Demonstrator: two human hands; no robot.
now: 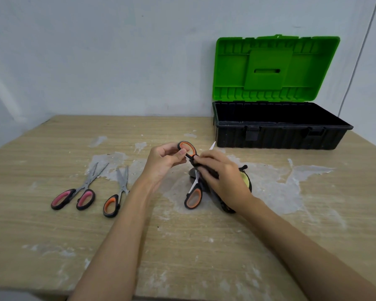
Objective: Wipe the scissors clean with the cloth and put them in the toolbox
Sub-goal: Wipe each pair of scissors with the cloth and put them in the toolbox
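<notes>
My left hand pinches the upper orange-and-black handle loop of a pair of scissors held open over the table's middle. Its lower loop hangs near the tabletop and one blade tip pokes out toward the toolbox. My right hand presses a dark cloth with a yellow-green side around the blades, hiding most of them. The toolbox stands at the back right, black base, green lid raised; I see nothing inside it.
Two more pairs lie on the table at left: pink-handled scissors and orange-handled scissors, the latter partly behind my left forearm. The wooden table has whitish smears. A white wall rises behind it.
</notes>
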